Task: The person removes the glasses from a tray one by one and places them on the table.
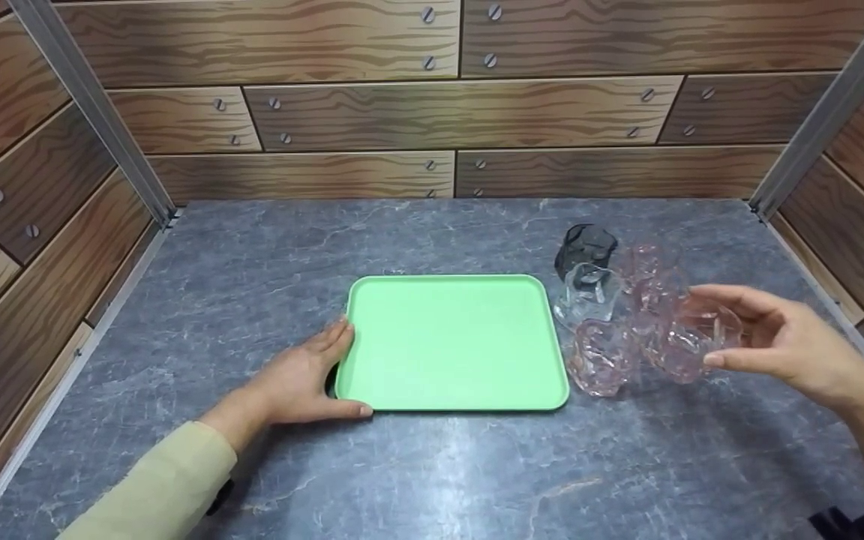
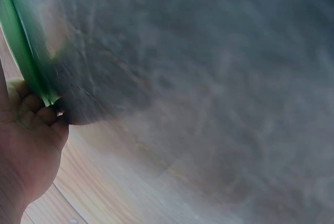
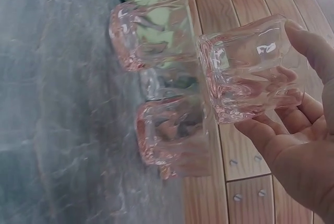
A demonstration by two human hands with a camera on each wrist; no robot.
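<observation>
A light green rectangular tray [image 1: 454, 341] lies flat on the table. My left hand [image 1: 298, 384] grips its near left corner, thumb along the front edge and fingers at the left side. At the right, my right hand [image 1: 811, 346] holds a pink clear glass [image 1: 691, 346] between thumb and fingers. In the right wrist view that glass [image 3: 250, 75] is raised off the tabletop. Beside it stand another pink glass [image 1: 603, 360], a colourless glass [image 1: 589, 298] and a dark grey glass [image 1: 586, 249]. More pink glasses [image 1: 643, 261] behind partly overlap, so their outlines blur together.
The grey marbled table [image 1: 432, 472] carries the tray and glasses. Wood-patterned panels [image 1: 402, 112] rise at the back and both sides, with metal posts [image 1: 102, 112] in the corners. The glass cluster stands close to the tray's right edge.
</observation>
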